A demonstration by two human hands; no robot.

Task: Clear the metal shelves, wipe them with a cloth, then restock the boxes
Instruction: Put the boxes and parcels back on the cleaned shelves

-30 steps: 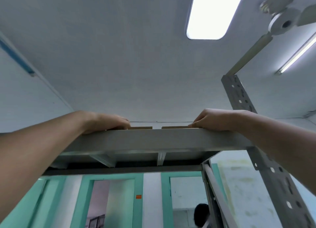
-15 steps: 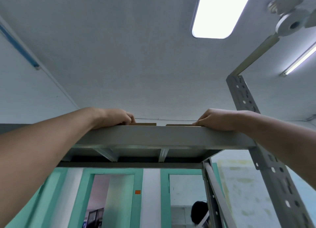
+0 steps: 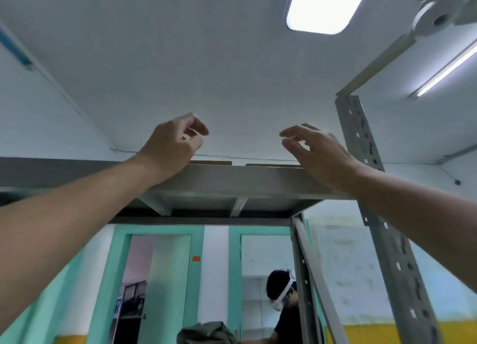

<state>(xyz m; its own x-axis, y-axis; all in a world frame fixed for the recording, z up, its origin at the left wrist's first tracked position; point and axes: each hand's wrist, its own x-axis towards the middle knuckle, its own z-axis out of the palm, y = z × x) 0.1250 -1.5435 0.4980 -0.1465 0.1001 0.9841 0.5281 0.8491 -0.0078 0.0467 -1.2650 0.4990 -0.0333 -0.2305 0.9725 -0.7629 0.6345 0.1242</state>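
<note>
Metal shelving [image 3: 361,142] fills the view from below: nearest, the left hand [image 3: 175,142] hovers over the top shelf [image 3: 245,181] edge, fingers loosely curled and empty, and the right hand [image 3: 318,151] hovers likewise, fingers relaxed and spread, empty. Just behind the edge lie two flat boxes [image 3: 210,162], only their brown rims visible. Judged step: handling these top-shelf boxes; the next move probably calls for a two-handed reach over the edge, made largely by feel.
</note>
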